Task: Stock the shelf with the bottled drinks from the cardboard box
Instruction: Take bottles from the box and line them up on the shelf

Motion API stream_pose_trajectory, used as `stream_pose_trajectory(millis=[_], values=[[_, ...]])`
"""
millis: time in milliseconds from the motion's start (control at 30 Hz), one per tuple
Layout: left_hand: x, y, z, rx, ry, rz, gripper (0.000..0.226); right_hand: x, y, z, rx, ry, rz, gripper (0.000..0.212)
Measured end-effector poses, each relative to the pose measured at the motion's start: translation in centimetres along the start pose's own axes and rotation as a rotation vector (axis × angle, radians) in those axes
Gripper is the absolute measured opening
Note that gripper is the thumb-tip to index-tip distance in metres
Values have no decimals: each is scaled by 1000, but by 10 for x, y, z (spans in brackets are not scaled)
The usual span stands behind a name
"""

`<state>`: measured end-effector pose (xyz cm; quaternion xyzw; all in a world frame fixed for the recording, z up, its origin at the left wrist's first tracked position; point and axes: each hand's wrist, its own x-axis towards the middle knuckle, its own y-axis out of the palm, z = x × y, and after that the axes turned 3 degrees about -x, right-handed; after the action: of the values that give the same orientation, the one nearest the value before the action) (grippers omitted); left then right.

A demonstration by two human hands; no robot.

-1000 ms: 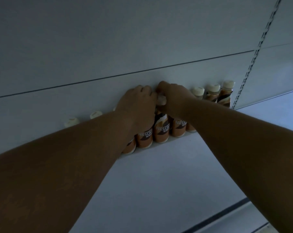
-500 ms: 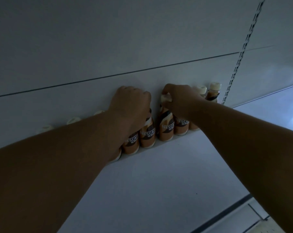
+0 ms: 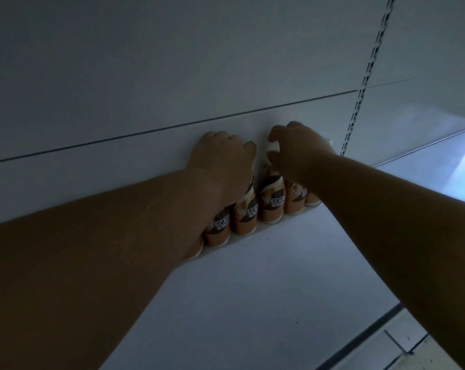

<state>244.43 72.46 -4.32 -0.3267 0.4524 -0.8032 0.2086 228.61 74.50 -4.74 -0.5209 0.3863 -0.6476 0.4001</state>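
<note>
A row of orange-and-brown coffee bottles with white caps stands against the back wall of a pale shelf. My left hand rests closed over the tops of the bottles at the left of the row. My right hand pinches the white cap of a bottle just right of it, thumb and fingers curled round the top. Both forearms hide parts of the row. The cardboard box is out of view.
The white back wall has a horizontal seam. A slotted metal upright runs down on the right. The shelf's dark front edge crosses the lower right corner, with a neighbouring shelf beyond the upright.
My hands have drawn slightly apart, and a gap now shows between them. The view has shifted, so the caps left of my left arm are now hidden.
</note>
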Motion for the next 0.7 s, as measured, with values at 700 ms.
stream_pose_trajectory(millis=[700], values=[[7, 5, -5, -91, 8, 63, 33, -1, 12, 1, 99, -100, 144, 31]])
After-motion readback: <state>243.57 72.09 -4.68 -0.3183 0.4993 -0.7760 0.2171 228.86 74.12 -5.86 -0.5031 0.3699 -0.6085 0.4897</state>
